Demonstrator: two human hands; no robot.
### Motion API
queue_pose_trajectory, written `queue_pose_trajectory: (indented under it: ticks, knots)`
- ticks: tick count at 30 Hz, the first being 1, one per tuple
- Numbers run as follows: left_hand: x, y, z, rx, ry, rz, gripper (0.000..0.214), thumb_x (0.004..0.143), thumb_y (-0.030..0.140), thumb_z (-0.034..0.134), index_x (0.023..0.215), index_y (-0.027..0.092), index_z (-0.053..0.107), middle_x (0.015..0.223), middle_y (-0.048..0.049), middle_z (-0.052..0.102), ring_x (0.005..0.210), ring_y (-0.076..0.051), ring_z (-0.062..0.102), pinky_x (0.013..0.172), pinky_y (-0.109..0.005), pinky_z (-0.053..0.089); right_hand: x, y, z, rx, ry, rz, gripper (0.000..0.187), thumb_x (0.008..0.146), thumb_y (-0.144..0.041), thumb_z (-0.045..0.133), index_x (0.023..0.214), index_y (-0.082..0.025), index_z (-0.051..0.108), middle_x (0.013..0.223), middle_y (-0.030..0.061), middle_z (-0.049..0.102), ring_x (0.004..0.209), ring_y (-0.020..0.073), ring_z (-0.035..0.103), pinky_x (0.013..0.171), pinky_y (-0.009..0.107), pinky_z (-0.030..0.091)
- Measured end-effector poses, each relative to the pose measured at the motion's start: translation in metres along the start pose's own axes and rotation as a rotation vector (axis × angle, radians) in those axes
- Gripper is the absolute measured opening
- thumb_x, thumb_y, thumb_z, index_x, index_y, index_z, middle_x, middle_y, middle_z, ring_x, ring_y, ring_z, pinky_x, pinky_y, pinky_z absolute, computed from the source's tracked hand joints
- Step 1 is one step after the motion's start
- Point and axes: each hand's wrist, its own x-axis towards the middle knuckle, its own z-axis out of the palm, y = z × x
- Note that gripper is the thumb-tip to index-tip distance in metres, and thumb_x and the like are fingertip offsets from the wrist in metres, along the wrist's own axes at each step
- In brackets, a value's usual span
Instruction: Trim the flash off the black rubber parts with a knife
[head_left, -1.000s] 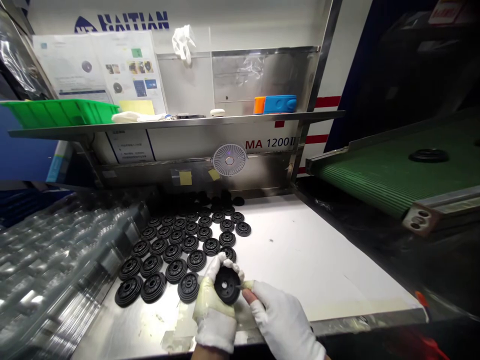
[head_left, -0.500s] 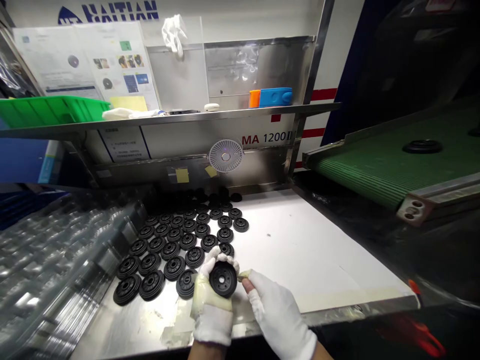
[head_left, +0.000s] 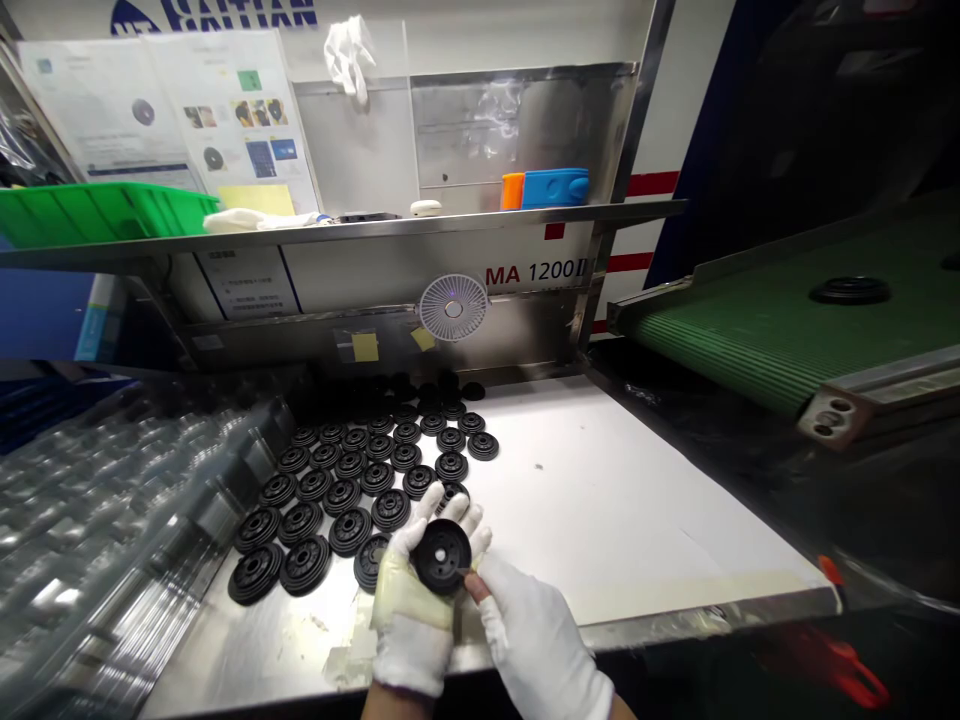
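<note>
Head view: a black ribbed disc [head_left: 442,556] is held just above the steel desk [head_left: 277,660] in the left hand [head_left: 411,625], with the fingers curled around its far rim and the palm cupped beneath it. The right hand [head_left: 534,640] is set close against the disc's near edge, with its fingers drawn together. A thin object seems to be pinched there, but it cannot be made out, and whether the disc is gripped by this hand cannot be told. Many matching discs [head_left: 345,505] are laid out in close rows on the desk, and more form a dark heap [head_left: 416,392] behind the rows. Only one other disc [head_left: 850,291] is seen away from the desk, on a green conveyor belt [head_left: 780,340] to the right, so most appear to be left to handle. Clear plastic trays [head_left: 97,530] are stacked at the left. The heap is too shadowed to be counted, and the held disc's underside is hidden by the left hand.
</note>
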Motion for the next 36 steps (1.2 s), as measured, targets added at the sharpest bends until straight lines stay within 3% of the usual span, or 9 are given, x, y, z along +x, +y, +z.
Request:
queue_pose_trajectory:
  ticks: [4, 7, 12, 14, 18, 21, 24, 30, 36]
  knots:
    - [0.005, 0.003, -0.005, -0.066, 0.022, -0.015, 0.016, 0.072, 0.013, 0.055, 0.087, 0.015, 0.061, 0.071, -0.0061, 0.059, 0.066, -0.016, 0.058, 0.064, -0.031, 0.050, 0.001, 0.003, -0.001, -0.040, 0.022, 0.028, 0.024, 0.091, -0.029, 0.029, 0.081, -0.024, 0.051, 0.072, 0.0000, 0.061, 0.061, 0.0166, 0.056, 0.054, 0.026, 0.035]
    - [0.011, 0.002, -0.003, -0.152, 0.053, -0.020, 0.005, 0.076, 0.013, 0.055, 0.078, 0.015, 0.059, 0.069, -0.0025, 0.057, 0.063, -0.011, 0.056, 0.063, -0.026, 0.050, -0.001, 0.000, 0.005, -0.060, 0.026, 0.039, 0.027, 0.091, -0.031, 0.028, 0.080, -0.024, 0.051, 0.070, 0.0000, 0.061, 0.060, 0.0167, 0.056, 0.052, 0.026, 0.034]
    - [0.012, 0.000, 0.005, -0.219, 0.127, 0.060, 0.006, 0.079, 0.018, 0.054, 0.074, 0.017, 0.056, 0.066, 0.0006, 0.053, 0.062, -0.010, 0.055, 0.065, -0.027, 0.051, -0.004, -0.008, 0.015, -0.077, 0.050, 0.030, 0.029, 0.091, -0.035, 0.027, 0.077, -0.025, 0.051, 0.070, 0.0002, 0.062, 0.058, 0.0169, 0.055, 0.050, 0.027, 0.032]
    - [0.009, 0.001, 0.006, -0.181, 0.153, 0.096, 0.004, 0.076, 0.014, 0.055, 0.078, 0.016, 0.057, 0.069, -0.0008, 0.056, 0.066, -0.012, 0.058, 0.070, -0.030, 0.051, -0.004, -0.009, 0.015, -0.070, 0.046, 0.012, 0.030, 0.091, -0.034, 0.026, 0.077, -0.025, 0.051, 0.070, -0.0002, 0.062, 0.058, 0.0175, 0.055, 0.051, 0.027, 0.032]
    - [0.004, 0.001, 0.001, -0.042, 0.131, 0.046, 0.026, 0.072, 0.012, 0.053, 0.097, 0.015, 0.058, 0.086, -0.0096, 0.061, 0.081, -0.022, 0.061, 0.072, -0.040, 0.051, -0.003, -0.003, 0.008, -0.024, 0.029, 0.002, 0.025, 0.090, -0.029, 0.028, 0.085, -0.025, 0.052, 0.076, 0.0004, 0.062, 0.064, 0.0181, 0.057, 0.055, 0.027, 0.035]
    - [0.004, -0.001, -0.002, -0.083, 0.077, 0.055, 0.020, 0.072, 0.011, 0.052, 0.090, 0.014, 0.059, 0.071, -0.0058, 0.058, 0.068, -0.016, 0.058, 0.066, -0.033, 0.051, -0.003, 0.002, 0.006, -0.050, 0.034, 0.037, 0.023, 0.090, -0.028, 0.030, 0.084, -0.024, 0.051, 0.072, 0.0010, 0.061, 0.062, 0.0175, 0.057, 0.054, 0.027, 0.035]
    - [0.006, -0.003, 0.000, -0.111, 0.105, 0.128, 0.011, 0.075, 0.009, 0.052, 0.082, 0.015, 0.058, 0.065, -0.0018, 0.055, 0.062, -0.012, 0.055, 0.063, -0.029, 0.050, -0.004, 0.000, 0.009, -0.054, 0.045, 0.048, 0.027, 0.091, -0.032, 0.027, 0.079, -0.024, 0.050, 0.069, 0.0005, 0.060, 0.057, 0.0168, 0.055, 0.051, 0.026, 0.033]
    - [0.004, -0.003, 0.004, -0.151, 0.142, 0.265, 0.013, 0.078, 0.012, 0.051, 0.086, 0.019, 0.059, 0.068, 0.0007, 0.056, 0.066, -0.010, 0.057, 0.077, -0.030, 0.050, -0.007, -0.013, 0.017, -0.039, 0.053, 0.008, 0.029, 0.091, -0.032, 0.026, 0.079, -0.024, 0.052, 0.070, -0.0002, 0.060, 0.060, 0.0171, 0.056, 0.052, 0.027, 0.031]
    - [0.000, 0.002, -0.005, -0.027, 0.061, 0.062, 0.030, 0.073, 0.016, 0.050, 0.101, 0.016, 0.057, 0.090, -0.0119, 0.062, 0.082, -0.025, 0.061, 0.070, -0.042, 0.051, -0.006, -0.008, 0.007, -0.014, 0.061, 0.002, 0.025, 0.090, -0.027, 0.029, 0.082, -0.023, 0.052, 0.072, 0.0008, 0.062, 0.062, 0.0171, 0.056, 0.054, 0.027, 0.033]
